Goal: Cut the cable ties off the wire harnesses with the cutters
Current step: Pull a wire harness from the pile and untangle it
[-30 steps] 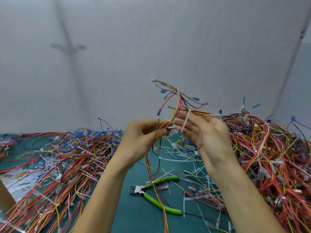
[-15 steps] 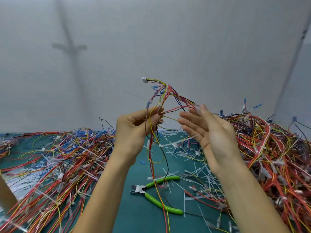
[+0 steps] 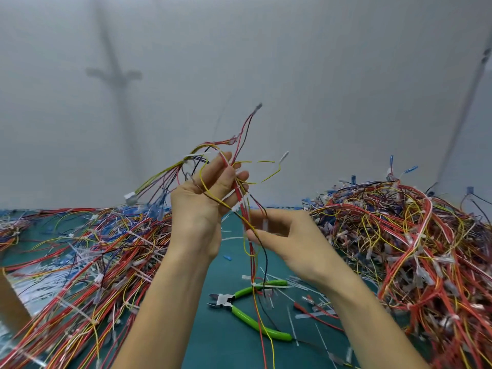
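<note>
Head view: left hand (image 3: pixel 198 209) grips wire harness (image 3: pixel 251 259); right hand (image 3: pixel 290 238) blurred, grasp unclear.

Left hand (image 3: pixel 197 209) grips harness (image 3: pixel 242 203) above cutters (image 3: pixel 229 303)

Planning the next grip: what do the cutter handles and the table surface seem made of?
Cutters: handles look like glossy green plastic or rubber sleeves, showing highlights; head looks like bare grey metal. Table surface: matte teal mat, probably rubber or vinyl, no glare.

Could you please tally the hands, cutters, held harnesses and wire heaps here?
Bare hands: 2 (left hand, right hand)
Green-handled metal cutters: 1
Held multicoloured wire harness: 1
Tangled heaps of red, yellow, blue wires: 2 (left heap, right heap)
Total: 6
</note>
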